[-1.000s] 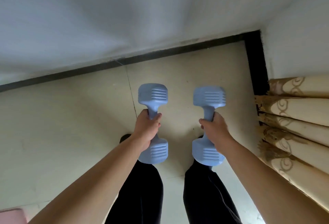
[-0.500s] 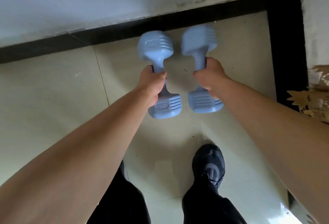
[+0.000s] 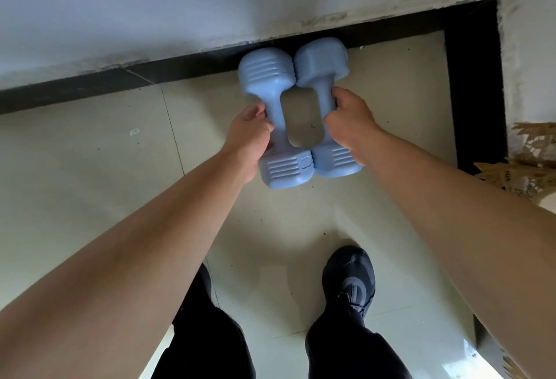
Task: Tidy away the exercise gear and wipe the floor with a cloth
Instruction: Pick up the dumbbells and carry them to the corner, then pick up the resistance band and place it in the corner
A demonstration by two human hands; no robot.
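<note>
**Two blue dumbbells held side by side at the wall's foot**

The pale tiled floor (image 3: 90, 174) fills most of the view, bounded by a white wall (image 3: 150, 2) and a black skirting strip (image 3: 90, 89) that turns the corner at the right. A patterned beige curtain (image 3: 529, 165) edges in from the right side. Two bare forearms reach forward from the bottom corners, above black trousers (image 3: 355, 351) and one black shoe (image 3: 350, 276) planted on the tiles.

The left dumbbell (image 3: 272, 119) and the right dumbbell (image 3: 323, 101) lie parallel, their far heads touching each other over the skirting and their near heads touching too, leaving a gap between the handles. Whether they rest on the floor or hang just above it cannot be told.

The left hand (image 3: 248, 140) has its grip curled round the left dumbbell's handle from the outer side. The right hand (image 3: 350, 125) holds the right dumbbell's handle likewise, fingers closed on it from the right.
</note>
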